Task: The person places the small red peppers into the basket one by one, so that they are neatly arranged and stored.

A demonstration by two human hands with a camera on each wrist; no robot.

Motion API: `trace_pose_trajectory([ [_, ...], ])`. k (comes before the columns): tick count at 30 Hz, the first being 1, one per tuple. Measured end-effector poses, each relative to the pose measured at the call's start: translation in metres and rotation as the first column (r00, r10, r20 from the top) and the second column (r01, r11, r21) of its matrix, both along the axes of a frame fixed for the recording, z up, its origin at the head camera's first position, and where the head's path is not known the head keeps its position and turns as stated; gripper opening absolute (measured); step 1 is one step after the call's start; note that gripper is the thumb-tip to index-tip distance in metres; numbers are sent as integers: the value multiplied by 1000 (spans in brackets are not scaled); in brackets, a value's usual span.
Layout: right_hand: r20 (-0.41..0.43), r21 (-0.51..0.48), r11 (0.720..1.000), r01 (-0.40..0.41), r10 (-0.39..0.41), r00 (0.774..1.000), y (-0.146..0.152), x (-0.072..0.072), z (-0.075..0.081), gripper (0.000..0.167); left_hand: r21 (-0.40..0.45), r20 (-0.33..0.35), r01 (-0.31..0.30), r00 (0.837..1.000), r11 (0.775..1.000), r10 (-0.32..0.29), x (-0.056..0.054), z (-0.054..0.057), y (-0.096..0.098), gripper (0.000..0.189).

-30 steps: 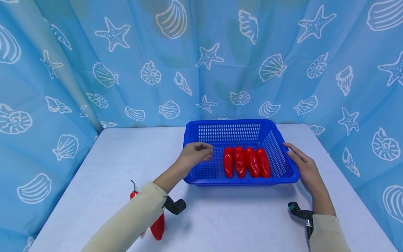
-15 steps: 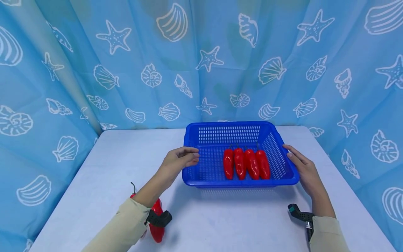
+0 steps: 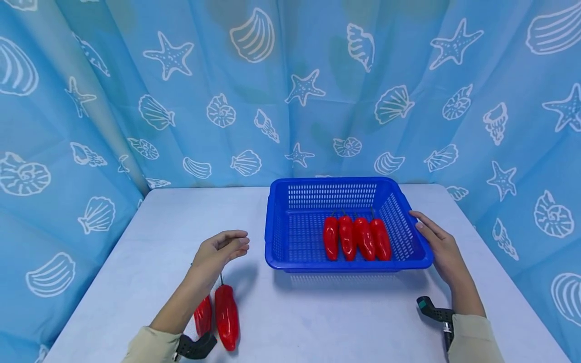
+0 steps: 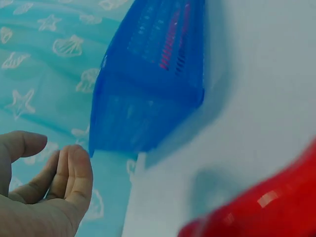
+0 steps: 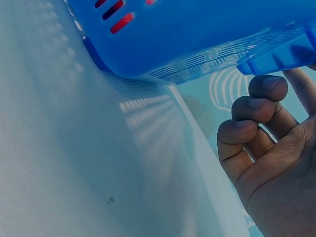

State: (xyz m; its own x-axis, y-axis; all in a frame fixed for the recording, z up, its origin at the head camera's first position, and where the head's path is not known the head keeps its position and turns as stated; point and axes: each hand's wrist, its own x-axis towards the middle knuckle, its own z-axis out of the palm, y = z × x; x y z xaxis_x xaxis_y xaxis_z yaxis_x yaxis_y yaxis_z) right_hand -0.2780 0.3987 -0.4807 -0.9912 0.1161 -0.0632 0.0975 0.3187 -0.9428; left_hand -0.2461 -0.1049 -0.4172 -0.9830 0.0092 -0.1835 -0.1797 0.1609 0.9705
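Note:
A blue plastic basket (image 3: 290, 264) with slotted walls stands toward the back of the table. Several red peppers (image 3: 347, 239) lie side by side in its right half. My right hand (image 3: 442, 247) holds the basket's right rim, its thumb and fingertips at the edge; in the right wrist view the other fingers (image 5: 247, 133) curl below the rim. Left of the basket, my left hand (image 3: 218, 257) is held above the table with loosely bent fingers and nothing in them. Beneath its wrist lie two more red peppers, one in plain sight (image 3: 227, 317) and one partly hidden by the forearm (image 3: 202, 317).
A white cloth covers the table (image 3: 327, 322). Blue curtains (image 3: 272, 91) printed with shells and starfish hang behind it and at both sides. A black wrist camera (image 3: 197, 347) sticks out beside the left sleeve, another (image 3: 433, 310) by the right one.
My left hand has drawn back from over the basket, leftward and toward me, bringing more of the table peppers into sight. The right hand has stayed at the basket's rim.

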Motion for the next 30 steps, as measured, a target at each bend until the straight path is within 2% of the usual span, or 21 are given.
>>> trace_pose_trajectory([
  [9,-1,31,1000,-2,2,1000,2,1,-1,61,-94,16,-68,997,993,70,29,-12,-36,45],
  [18,2,24,1000,-5,5,1000,2,-2,-5,63,-218,49,-166,982,962,181,49,-18,-55,56],
  [21,3,19,1000,-7,7,1000,2,-2,-6,62,-266,76,-191,973,945,218,57,-22,-61,60],
  [25,12,13,1000,-8,8,1000,1,-2,-4,63,-358,81,-246,953,901,292,67,-29,-68,56],
  [28,14,19,1000,-9,9,1000,0,-2,-3,64,-408,81,-280,937,869,340,69,-36,-73,51],
  [30,14,28,1000,-5,5,1000,0,0,-2,63,-422,91,-286,931,860,354,69,-39,-75,51],
])
